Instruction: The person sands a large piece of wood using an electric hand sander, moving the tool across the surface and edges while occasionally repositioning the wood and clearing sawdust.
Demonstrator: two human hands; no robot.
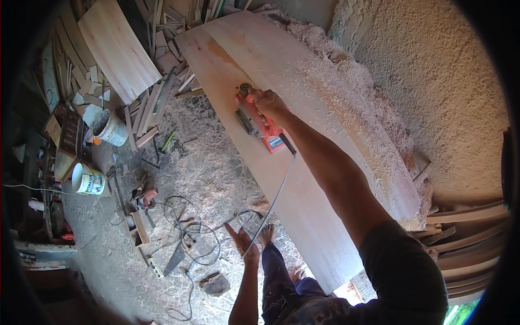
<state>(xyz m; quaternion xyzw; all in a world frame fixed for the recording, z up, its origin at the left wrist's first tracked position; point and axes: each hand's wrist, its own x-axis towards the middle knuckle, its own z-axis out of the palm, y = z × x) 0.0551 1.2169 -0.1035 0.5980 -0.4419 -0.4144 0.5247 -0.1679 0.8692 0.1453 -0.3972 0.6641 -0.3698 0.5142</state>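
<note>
My right hand (268, 106) is closed around the handle of a red handheld electric planer (262, 124), which rests on a long, wide wooden panel (276, 162). A dark power cord (277, 195) runs from the planer's rear down past my left hand. My left hand (245, 243) is beside the panel, low in the picture, with its thumb and fingers spread; the cord passes across or close by the palm, and whether it touches is unclear. Curly wood shavings (325, 97) lie over the panel's right part. A brownish patch (223, 55) shows near its far end.
Shavings (349, 77) are heaped between the panel and a rough wall (430, 81). Looped cable (199, 231), a handsaw (175, 258) and a power strip (156, 268) lie on the floor at left. Farther off are buckets (90, 179), wood offcuts (142, 109) and another panel (120, 48).
</note>
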